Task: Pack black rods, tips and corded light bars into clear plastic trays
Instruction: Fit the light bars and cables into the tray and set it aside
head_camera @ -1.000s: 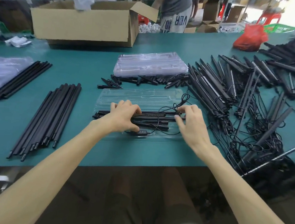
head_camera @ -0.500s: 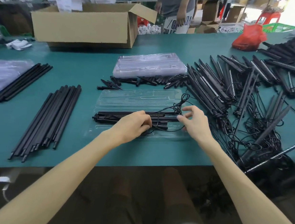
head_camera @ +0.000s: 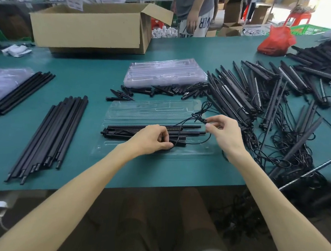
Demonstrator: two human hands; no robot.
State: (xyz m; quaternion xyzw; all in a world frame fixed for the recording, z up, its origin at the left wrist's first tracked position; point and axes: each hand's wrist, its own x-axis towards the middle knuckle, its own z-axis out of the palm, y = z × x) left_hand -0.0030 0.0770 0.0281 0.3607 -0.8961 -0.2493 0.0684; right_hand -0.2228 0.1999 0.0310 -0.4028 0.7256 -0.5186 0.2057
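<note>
Clear plastic forms the tray at the centre of the frame. It lies flat on the green table, and in its near half we see several black rods and light bars laid side by side. Our left hand rests on them with its fingers curled, pinching a thin black cord against the thumb. Our right hand, over the tray's right end, pinches a small black plug on the cord between thumb and forefinger. Just behind the tray we see a stack of clear trays with pointed tips scattered along its near edge. A bundle of loose rods lies at lower left, and a heap of corded light bars fills the right side. At upper left stands an open cardboard box, and at upper right a red bag.
</note>
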